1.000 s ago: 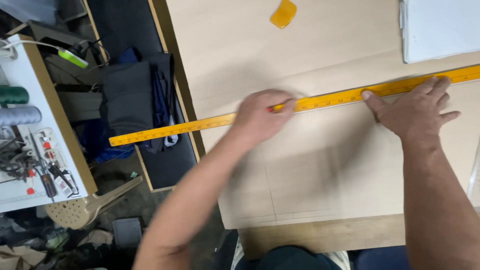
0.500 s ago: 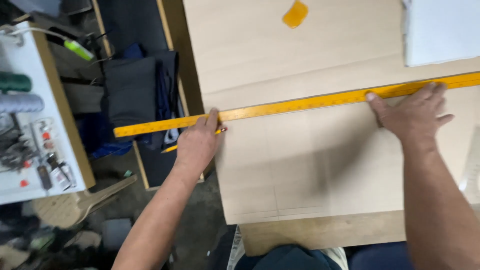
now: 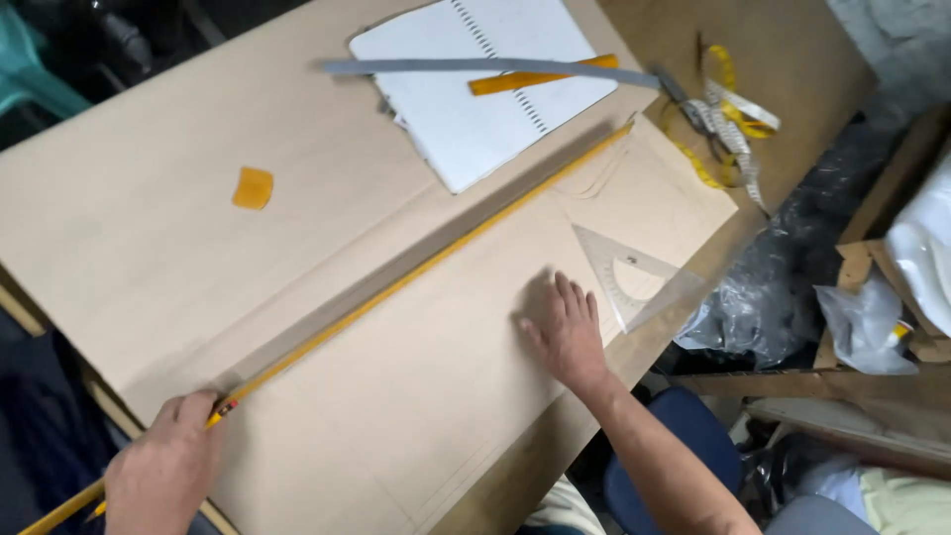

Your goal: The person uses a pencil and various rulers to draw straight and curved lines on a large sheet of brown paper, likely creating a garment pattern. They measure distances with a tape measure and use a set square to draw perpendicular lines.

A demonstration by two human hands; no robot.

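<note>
Left hand [image 3: 163,476] curled shut; right hand [image 3: 567,332] flat, fingers spread.

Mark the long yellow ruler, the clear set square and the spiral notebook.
long yellow ruler [image 3: 426,269], head view, middle of its length.
clear set square [image 3: 634,277], head view, its transparent body near the cut-out.
spiral notebook [image 3: 475,109], head view, blank left page.

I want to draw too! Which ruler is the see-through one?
The triangle ruler beside the right hand. The long yellow ruler and grey ruler are solid.
</note>
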